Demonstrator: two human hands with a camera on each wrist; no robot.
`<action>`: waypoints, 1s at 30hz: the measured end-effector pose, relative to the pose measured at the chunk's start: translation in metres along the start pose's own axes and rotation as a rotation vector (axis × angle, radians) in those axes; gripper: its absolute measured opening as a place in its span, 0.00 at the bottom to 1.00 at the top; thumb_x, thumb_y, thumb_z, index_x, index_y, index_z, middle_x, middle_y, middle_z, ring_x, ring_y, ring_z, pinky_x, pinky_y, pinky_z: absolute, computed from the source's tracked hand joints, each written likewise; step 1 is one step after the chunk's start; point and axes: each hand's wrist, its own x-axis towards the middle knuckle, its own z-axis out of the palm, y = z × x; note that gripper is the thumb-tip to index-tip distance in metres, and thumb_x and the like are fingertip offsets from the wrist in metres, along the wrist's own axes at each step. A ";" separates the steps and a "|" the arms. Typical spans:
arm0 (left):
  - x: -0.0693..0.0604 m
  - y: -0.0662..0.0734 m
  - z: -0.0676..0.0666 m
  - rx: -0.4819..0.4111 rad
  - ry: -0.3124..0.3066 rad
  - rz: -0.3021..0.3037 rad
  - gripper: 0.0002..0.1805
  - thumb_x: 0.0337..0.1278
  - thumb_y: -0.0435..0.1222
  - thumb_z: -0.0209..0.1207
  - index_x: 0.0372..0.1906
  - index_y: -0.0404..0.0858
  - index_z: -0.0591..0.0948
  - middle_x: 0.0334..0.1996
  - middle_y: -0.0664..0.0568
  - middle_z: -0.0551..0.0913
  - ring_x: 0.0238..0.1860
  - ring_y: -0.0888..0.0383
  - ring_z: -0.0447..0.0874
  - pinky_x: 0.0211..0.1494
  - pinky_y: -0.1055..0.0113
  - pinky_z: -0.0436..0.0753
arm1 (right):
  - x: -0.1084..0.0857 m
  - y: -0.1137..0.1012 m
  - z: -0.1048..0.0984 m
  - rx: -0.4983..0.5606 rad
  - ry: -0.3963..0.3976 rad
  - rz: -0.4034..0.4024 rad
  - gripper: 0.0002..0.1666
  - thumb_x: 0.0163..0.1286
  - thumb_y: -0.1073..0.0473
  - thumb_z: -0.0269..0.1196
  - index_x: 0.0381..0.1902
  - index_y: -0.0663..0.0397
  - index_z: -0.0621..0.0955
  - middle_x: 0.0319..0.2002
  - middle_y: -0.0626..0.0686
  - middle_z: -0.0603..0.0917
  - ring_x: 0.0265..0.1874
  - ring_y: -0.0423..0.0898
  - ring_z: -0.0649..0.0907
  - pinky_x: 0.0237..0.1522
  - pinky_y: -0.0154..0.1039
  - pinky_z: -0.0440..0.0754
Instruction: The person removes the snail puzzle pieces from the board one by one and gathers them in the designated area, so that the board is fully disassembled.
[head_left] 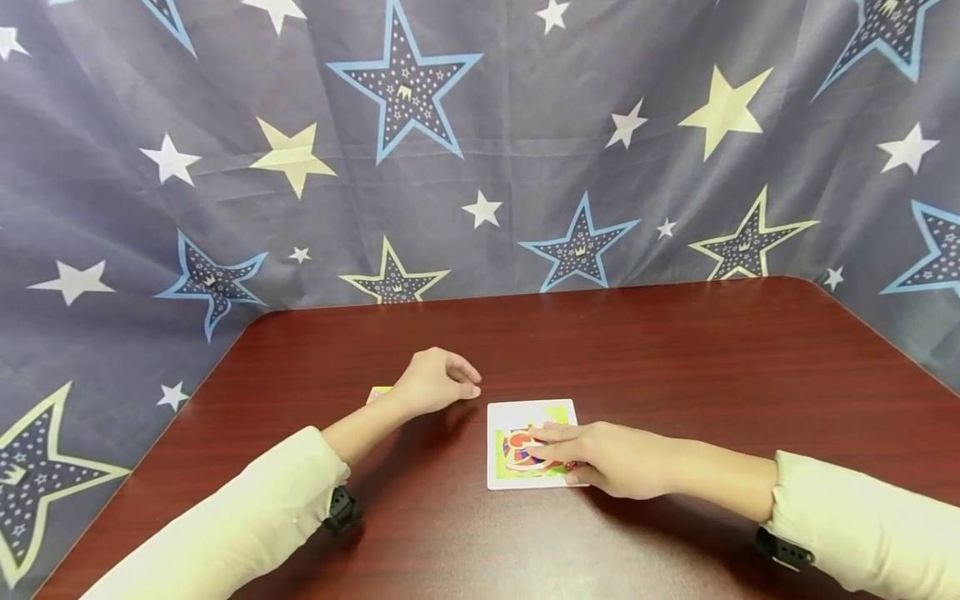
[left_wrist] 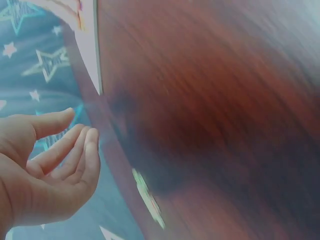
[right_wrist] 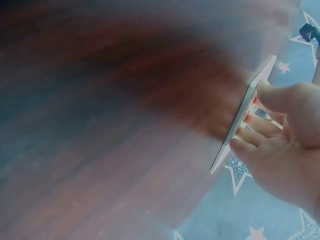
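Note:
A square, white-bordered board (head_left: 501, 442) with a colourful printed picture lies flat on the table, possibly a picture puzzle. The right hand (head_left: 611, 457) rests on its right part with fingers stretched over the picture, covering some of it. In the right wrist view the fingertips touch the board (right_wrist: 263, 72). The left hand (head_left: 437, 382) hovers to the board's upper left, apart from it, fingers loosely bent and nothing between them. Behind the left wrist a small yellow, patterned flat thing (head_left: 378, 392) peeks out, mostly hidden; in the left wrist view it looks like a thin, low pile (left_wrist: 148, 199).
The dark red wooden table (head_left: 675, 358) has rounded far corners. A grey curtain (head_left: 510, 150) printed with stars hangs behind it and along both sides. Each wrist wears a black strapped device (head_left: 342, 508) near the sleeve cuff.

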 end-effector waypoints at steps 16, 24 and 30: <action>0.000 0.040 0.034 -0.056 -0.135 0.069 0.05 0.51 0.36 0.66 0.35 0.43 0.88 0.31 0.52 0.89 0.35 0.62 0.83 0.35 0.74 0.77 | -0.008 -0.002 0.000 -0.056 0.009 0.008 0.27 0.65 0.64 0.63 0.63 0.52 0.76 0.66 0.53 0.75 0.66 0.51 0.74 0.60 0.46 0.78; 0.001 0.044 0.046 -0.062 -0.155 0.099 0.05 0.50 0.35 0.66 0.34 0.43 0.88 0.31 0.51 0.90 0.35 0.62 0.83 0.34 0.74 0.76 | -0.013 -0.005 0.002 -0.052 -0.002 0.001 0.28 0.66 0.66 0.61 0.65 0.53 0.73 0.66 0.53 0.75 0.66 0.51 0.74 0.61 0.46 0.77; 0.001 0.049 0.053 -0.066 -0.163 0.121 0.04 0.51 0.35 0.66 0.33 0.43 0.88 0.32 0.51 0.90 0.36 0.62 0.84 0.35 0.75 0.77 | -0.013 -0.004 0.005 -0.058 0.012 -0.015 0.30 0.65 0.68 0.61 0.65 0.54 0.73 0.66 0.53 0.75 0.66 0.52 0.74 0.59 0.45 0.78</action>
